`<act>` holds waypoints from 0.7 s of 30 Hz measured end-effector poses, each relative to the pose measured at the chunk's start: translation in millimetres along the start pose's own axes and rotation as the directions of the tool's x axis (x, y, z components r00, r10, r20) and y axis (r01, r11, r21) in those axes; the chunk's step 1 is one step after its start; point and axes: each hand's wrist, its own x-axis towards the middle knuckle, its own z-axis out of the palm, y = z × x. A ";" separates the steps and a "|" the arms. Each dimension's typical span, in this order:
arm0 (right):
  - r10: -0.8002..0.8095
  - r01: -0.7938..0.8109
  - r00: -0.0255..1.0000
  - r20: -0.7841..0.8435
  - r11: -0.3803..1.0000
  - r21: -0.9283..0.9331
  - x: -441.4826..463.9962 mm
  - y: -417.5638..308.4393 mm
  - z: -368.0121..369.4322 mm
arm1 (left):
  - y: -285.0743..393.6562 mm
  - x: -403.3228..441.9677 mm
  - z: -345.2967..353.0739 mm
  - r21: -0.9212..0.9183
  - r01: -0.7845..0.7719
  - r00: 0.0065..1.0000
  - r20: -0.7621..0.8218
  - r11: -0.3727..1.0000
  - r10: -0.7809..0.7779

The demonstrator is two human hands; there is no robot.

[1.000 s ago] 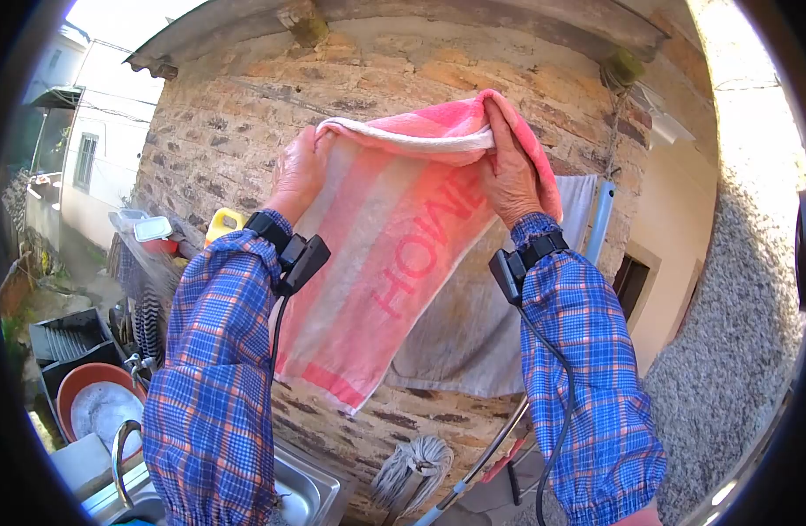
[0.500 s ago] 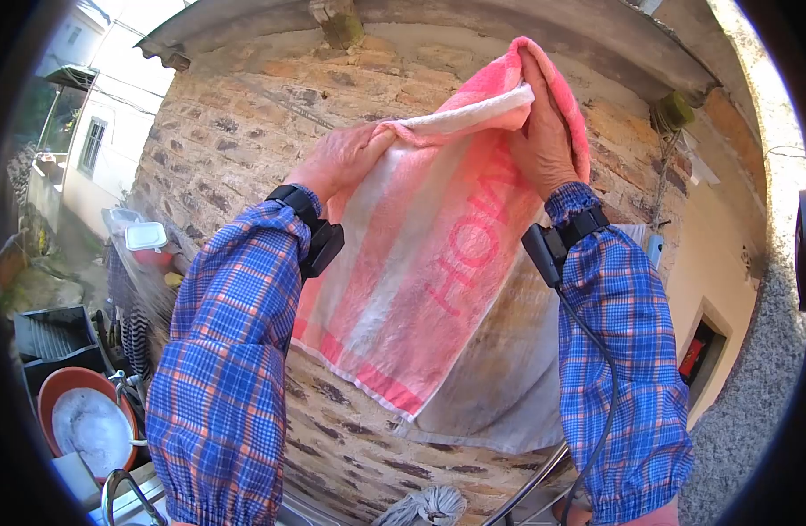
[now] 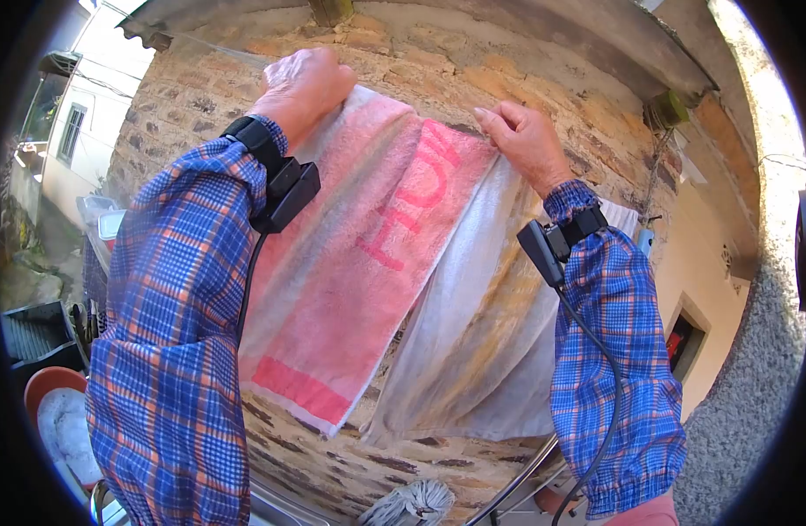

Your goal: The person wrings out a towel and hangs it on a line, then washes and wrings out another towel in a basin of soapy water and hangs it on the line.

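Observation:
A pink and white striped towel (image 3: 333, 254) with large letters hangs in front of a stone wall. My left hand (image 3: 305, 86) is closed on its upper left edge, the fingertips hidden behind the knuckles. At the towel's upper right corner, my right hand (image 3: 527, 145) is closed with thumb and fingers curled together on the edge. Beside and partly behind the pink towel, a whitish cloth with a yellow-brown band (image 3: 482, 324) hangs down below my right hand. Black devices with cables are strapped to both wrists over blue plaid sleeves.
The stone wall (image 3: 192, 131) stands close behind the cloths, under a roof edge. A mop head (image 3: 412, 504) and a metal tube (image 3: 517, 478) are low in front. At lower left is a brown basin (image 3: 57, 381) with suds. A rough grey wall (image 3: 754, 377) is at right.
My left hand has moved up and left, my right hand down from inside the towel's raised fold. The towel's top is now spread out between them, showing more of the pale cloth.

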 end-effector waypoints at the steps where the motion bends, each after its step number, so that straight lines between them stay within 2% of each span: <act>1: 0.006 -0.006 1.000 0.001 1.000 -0.002 -14.6 -3.9 -3.0 | -3.2 2.3 5.8 0.045 -0.004 0.997 -0.082 0.999 0.008; 3: -0.261 0.234 0.964 -0.048 0.922 -0.308 -40.5 -10.5 -5.4 | -0.9 0.4 4.7 0.018 0.004 0.999 -0.054 1.000 -0.003; 5: -0.278 0.242 0.959 -0.054 0.904 -0.351 -64.0 -29.2 -8.3 | 6.4 -14.3 -4.7 -0.010 -0.050 0.995 0.091 0.999 0.050; 6: -0.301 0.255 0.952 -0.061 0.886 -0.388 -68.9 -35.7 -6.4 | 3.6 -14.9 -2.4 -0.010 -0.057 0.994 0.092 0.998 0.058; 7: -0.296 0.249 0.953 -0.067 0.888 -0.388 -69.7 -38.0 -1.4 | -5.5 -14.5 0.8 -0.127 -0.085 0.990 0.104 0.988 0.099; 8: -0.187 0.186 0.982 0.029 0.924 -0.333 -70.6 -39.5 4.4 | -16.7 -14.2 4.9 -0.243 -0.106 0.984 0.114 0.964 0.137; 9: -0.077 0.111 0.989 0.130 0.952 -0.284 -71.6 -40.0 9.9 | -30.4 -3.4 11.2 -0.242 -0.111 0.983 0.119 0.964 0.143; 10: -0.091 0.100 0.986 0.139 0.993 -0.064 -69.1 -37.2 16.5 | -45.5 15.7 17.9 -0.202 -0.149 0.960 0.206 0.968 0.191; 11: -0.092 0.101 0.986 0.138 0.993 -0.063 -62.6 -29.2 21.3 | -49.6 22.3 16.8 -0.165 -0.187 0.929 0.290 0.969 0.228; 12: -0.073 0.057 0.992 0.100 0.986 0.158 -52.2 -20.6 25.3 | -56.4 25.2 17.7 -0.162 -0.185 0.931 0.288 0.969 0.225; 13: -0.046 0.017 0.997 0.068 0.928 0.373 -42.2 -14.5 26.0 | -60.3 22.5 13.6 -0.093 -0.279 0.923 0.247 0.956 0.293; 14: 0.017 -0.039 0.998 0.055 0.898 0.438 -33.5 -17.4 13.8 | -63.9 19.1 10.5 -0.022 -0.365 0.908 0.214 0.931 0.361; 15: 0.016 -0.040 0.998 0.057 0.898 0.439 -17.9 -6.5 8.5 | -64.9 17.0 8.7 -0.021 -0.363 0.908 0.215 0.931 0.359; 17: 0.052 -0.012 0.992 -0.118 0.949 0.316 7.6 17.3 3.1 | -60.9 13.2 7.2 0.118 -0.176 0.982 0.095 0.977 0.165; 18: 0.055 -0.017 0.992 -0.112 0.948 0.316 8.8 24.5 6.0 | -58.8 12.1 4.8 0.116 -0.174 0.982 0.100 0.978 0.162; 20: 0.087 -0.084 0.995 -0.048 0.994 0.067 10.0 26.0 9.1 | -54.1 13.0 -2.9 0.120 -0.078 0.996 -0.043 0.990 0.084; 21: 0.087 -0.084 0.995 -0.044 0.994 0.065 8.3 28.0 8.3 | -57.1 13.7 -1.4 0.118 -0.076 0.996 -0.041 0.990 0.081</act>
